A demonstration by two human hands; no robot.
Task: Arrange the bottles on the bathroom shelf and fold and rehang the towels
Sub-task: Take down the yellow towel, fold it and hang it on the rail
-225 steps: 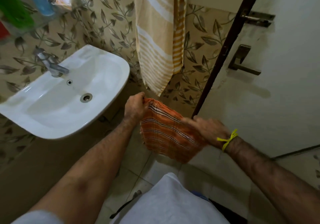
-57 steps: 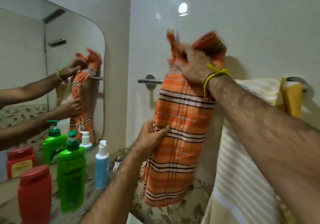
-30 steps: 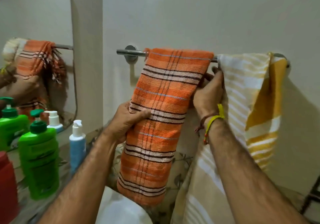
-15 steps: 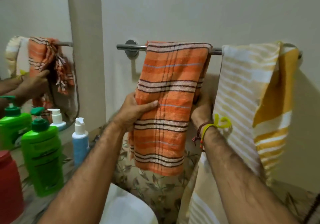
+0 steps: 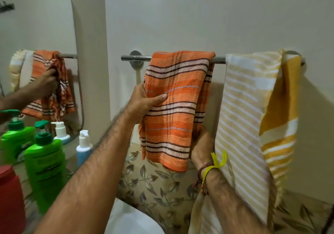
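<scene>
Head view, looking at the wall rail. Your orange striped towel [image 5: 173, 107] hangs folded over the chrome towel bar [image 5: 135, 58], its top fold on the bar and its lower hem free above the leaf-patterned tiles [image 5: 155, 183]. Your left hand [image 5: 142, 103] grips the towel's left edge at mid-height, thumb laid across the front face, fingers hidden behind the cloth. Your right hand [image 5: 201, 147] holds the lower right edge from behind; its fingers are covered by the fabric, and a yellow wrist band [image 5: 215, 163] marks the wrist. Just beside the orange towel, a short bare length of bar separates it from the yellow striped towel [image 5: 247, 118], which fills the bar to its right-hand mount. To the left, bare bar runs to the wall bracket. On the shelf at lower left stand a green pump bottle [image 5: 45, 168], a blue pump bottle [image 5: 84, 148] and a red bottle [image 5: 10, 201], below the mirror [image 5: 36, 25]. The basin's white rim [image 5: 130, 221] lies under your forearms.
</scene>
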